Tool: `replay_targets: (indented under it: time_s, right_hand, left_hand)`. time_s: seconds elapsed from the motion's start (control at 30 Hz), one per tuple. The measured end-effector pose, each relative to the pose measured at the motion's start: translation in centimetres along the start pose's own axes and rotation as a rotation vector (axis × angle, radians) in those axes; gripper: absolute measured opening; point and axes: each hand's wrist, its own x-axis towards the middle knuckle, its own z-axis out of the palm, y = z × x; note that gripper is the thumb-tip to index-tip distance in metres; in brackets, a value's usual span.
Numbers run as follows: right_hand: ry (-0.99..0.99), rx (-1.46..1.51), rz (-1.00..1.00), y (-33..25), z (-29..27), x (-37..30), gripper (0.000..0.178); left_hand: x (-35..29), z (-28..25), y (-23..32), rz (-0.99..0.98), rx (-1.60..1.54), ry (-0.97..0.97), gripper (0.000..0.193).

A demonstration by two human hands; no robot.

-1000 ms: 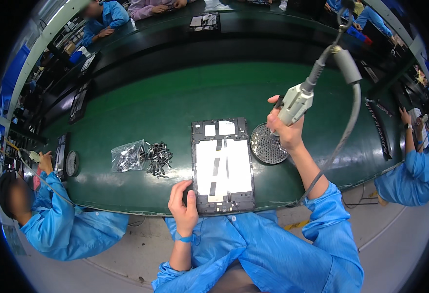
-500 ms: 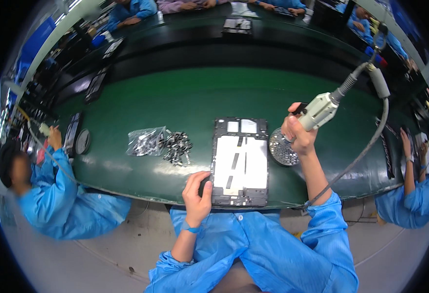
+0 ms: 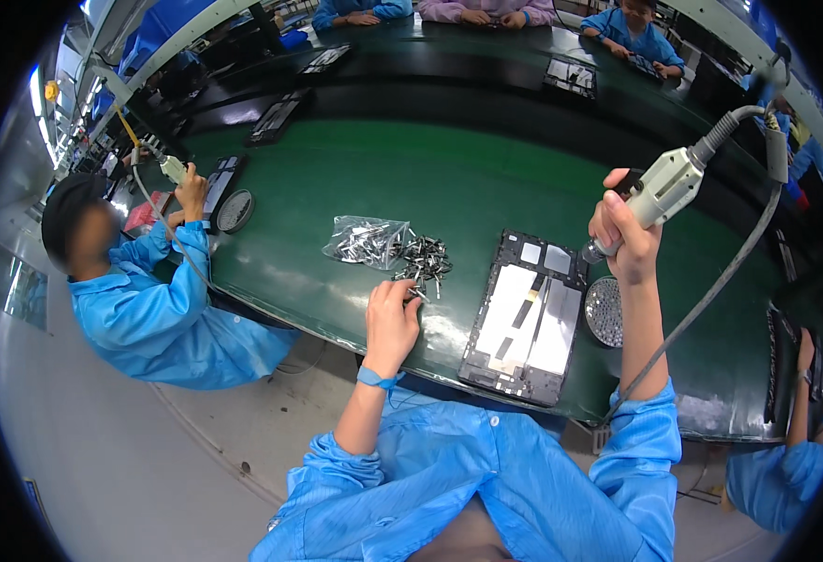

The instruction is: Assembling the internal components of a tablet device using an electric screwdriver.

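Left hand (image 3: 392, 323): your fingertips are at the near edge of the loose parts (image 3: 427, 255), black and silver — whether they pinch one, I cannot tell.
Right hand (image 3: 629, 229): your fingers are clamped around the powered driver (image 3: 669, 187), its tip near the upper right corner of the flat device (image 3: 527, 317); contact is unclear.
Device progress: it lies on the green counter (image 3: 411, 169), left of your right forearm, inside exposed; seated fasteners are too small to count.
Round dish (image 3: 603, 343): just right of the device, holding small bits — stock apparently left.
Clear bag (image 3: 365, 242): against the pile's left side, plenty inside unused.
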Motion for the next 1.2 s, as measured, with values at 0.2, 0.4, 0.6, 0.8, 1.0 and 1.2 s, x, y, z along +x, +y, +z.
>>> replay_targets:
  time_s: [0.2,0.4,0.6,0.8,1.0,1.2]
  right_hand:
    - [-0.108,-0.057,0.022,-1.1,-0.5,0.9,0.019]
    - [-0.107,-0.155,-0.022,-2.4,-2.4,1.0,0.021]
    - [-0.085,-0.150,-0.069,-3.0,-3.9,1.5,0.019]
    - [-0.019,-0.136,-0.120,-3.3,-4.7,1.8,0.017]
    - [0.011,-0.135,-0.127,-3.2,-4.7,1.9,0.017]
    - [-0.007,-0.107,-0.117,-3.2,-4.7,1.9,0.017]
  left_hand:
    - [0.5,0.4,-1.5,-0.013,-0.022,-0.026,0.009]
    - [0.9,-0.7,-1.3,-0.137,-0.276,0.150,0.005]
    - [2.4,-0.9,-1.1,-0.546,-0.930,0.034,0.009]
    - [4.0,0.4,-0.2,-0.568,-1.055,-0.177,0.009]
    - [7.9,4.0,3.0,-0.389,-0.769,-0.301,0.010]
    - [11.8,7.9,5.6,-0.233,-0.617,-0.358,0.008]
